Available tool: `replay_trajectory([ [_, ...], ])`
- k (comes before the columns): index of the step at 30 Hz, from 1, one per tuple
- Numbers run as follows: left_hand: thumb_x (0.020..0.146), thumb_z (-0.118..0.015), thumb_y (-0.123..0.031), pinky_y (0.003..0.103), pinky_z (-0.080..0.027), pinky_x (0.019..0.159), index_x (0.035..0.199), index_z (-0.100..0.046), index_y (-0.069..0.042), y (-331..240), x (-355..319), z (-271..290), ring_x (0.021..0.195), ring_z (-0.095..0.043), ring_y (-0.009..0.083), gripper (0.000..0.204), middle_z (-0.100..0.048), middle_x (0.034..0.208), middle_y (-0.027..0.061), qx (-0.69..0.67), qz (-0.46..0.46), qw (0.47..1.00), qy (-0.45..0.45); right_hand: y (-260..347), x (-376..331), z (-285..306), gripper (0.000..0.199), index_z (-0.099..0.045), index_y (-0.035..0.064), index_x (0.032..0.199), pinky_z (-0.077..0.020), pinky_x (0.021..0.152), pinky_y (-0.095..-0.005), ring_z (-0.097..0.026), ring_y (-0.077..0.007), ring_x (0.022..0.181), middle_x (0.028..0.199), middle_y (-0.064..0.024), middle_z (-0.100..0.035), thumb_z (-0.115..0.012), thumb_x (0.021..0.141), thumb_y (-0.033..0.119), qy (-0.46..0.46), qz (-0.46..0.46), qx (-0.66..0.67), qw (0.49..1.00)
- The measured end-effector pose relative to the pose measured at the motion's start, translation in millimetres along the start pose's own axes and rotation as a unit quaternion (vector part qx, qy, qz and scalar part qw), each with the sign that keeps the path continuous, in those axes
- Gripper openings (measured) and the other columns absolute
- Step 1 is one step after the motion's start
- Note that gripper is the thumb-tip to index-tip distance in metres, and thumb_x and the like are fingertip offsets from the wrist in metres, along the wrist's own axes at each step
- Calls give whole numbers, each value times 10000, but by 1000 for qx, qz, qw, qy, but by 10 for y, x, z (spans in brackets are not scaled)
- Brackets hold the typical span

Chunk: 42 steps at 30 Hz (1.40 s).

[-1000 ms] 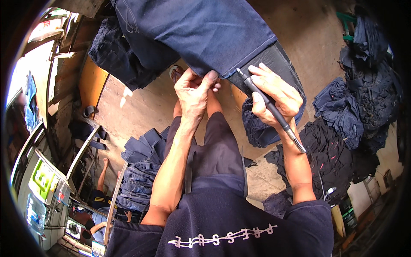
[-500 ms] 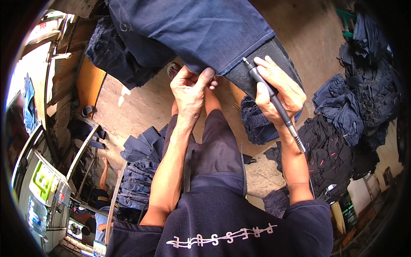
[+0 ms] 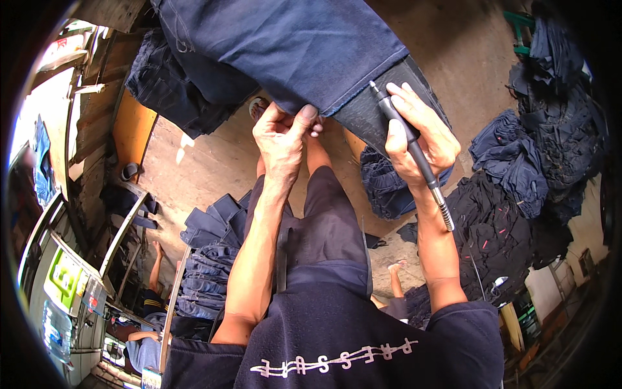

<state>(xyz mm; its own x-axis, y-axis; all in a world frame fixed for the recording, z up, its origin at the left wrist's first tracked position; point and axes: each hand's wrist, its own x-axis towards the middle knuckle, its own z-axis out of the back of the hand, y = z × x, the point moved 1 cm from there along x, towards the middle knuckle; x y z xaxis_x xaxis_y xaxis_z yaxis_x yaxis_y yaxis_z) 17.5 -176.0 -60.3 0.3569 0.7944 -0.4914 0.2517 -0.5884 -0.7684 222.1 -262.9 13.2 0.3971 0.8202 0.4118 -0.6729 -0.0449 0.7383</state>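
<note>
A dark blue jeans leg (image 3: 285, 48) is drawn over a flat black board (image 3: 376, 117), whose end sticks out beyond the hem. At the leg's near edge my left hand (image 3: 283, 133) is closed, thumb and fingers pinching the denim. My right hand (image 3: 424, 136) grips a slim black rotary tool handpiece (image 3: 414, 148) like a pen. The metal tip of the handpiece is at the hem, where a lighter blue worn line runs; whether it touches cannot be made out. A spring sleeve trails from its back end over my forearm.
More jeans (image 3: 184, 87) hang at the far left end. Folded denim (image 3: 207, 275) is stacked left of my legs. Dark garment heaps (image 3: 495, 227) lie at right. A metal frame (image 3: 123, 227) stands left. Another person's foot (image 3: 395, 269) shows behind my right arm.
The handpiece tip has shifted slightly right along the hem. The whole view has shifted a little. Another person's leg has come into sight near my right elbow. My left hand keeps its pinch.
</note>
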Motion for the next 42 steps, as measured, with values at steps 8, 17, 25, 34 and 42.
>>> replay_trajectory([
  [8,971,-856,-66,309,-596,677,1177,-736,20,34,13,11,745,-723,182,254,-776,987,104,-1,-2,1000,2,-12,6,25,286,-793,-95,1125,-591,1100,-539,-805,-390,1118,1099,-244,-820,-711,868,2,31,2,11,999],
  [17,978,-836,-37,319,-597,678,1161,-733,28,36,28,20,742,-722,193,220,-771,979,110,-9,-10,1000,4,-8,16,34,305,-783,-99,1154,-593,1104,-498,-794,-387,1149,1148,-247,-816,-710,877,6,24,-19,-16,999],
  [25,978,-830,-27,325,-598,679,1148,-731,31,56,33,40,738,-723,199,205,-770,967,114,0,-9,1000,3,-65,3,22,308,-782,-100,1158,-597,1100,-479,-797,-372,1131,1156,-248,-815,-698,878,-2,-6,-29,-19,999],
  [34,980,-828,-29,320,-593,671,1156,-728,33,66,37,38,739,-721,196,212,-767,970,113,6,-13,1000,1,-89,-7,10,292,-783,-98,1153,-597,1099,-499,-797,-366,1130,1147,-256,-812,-710,891,10,-31,-42,-30,998],
  [42,994,-826,-63,316,-581,672,1156,-730,24,40,33,27,752,-717,191,207,-758,965,103,8,-6,1000,11,-55,2,26,294,-787,-97,1141,-587,1113,-507,-797,-378,1139,1135,-250,-816,-703,869,-22,-3,-27,-1,1000],
])
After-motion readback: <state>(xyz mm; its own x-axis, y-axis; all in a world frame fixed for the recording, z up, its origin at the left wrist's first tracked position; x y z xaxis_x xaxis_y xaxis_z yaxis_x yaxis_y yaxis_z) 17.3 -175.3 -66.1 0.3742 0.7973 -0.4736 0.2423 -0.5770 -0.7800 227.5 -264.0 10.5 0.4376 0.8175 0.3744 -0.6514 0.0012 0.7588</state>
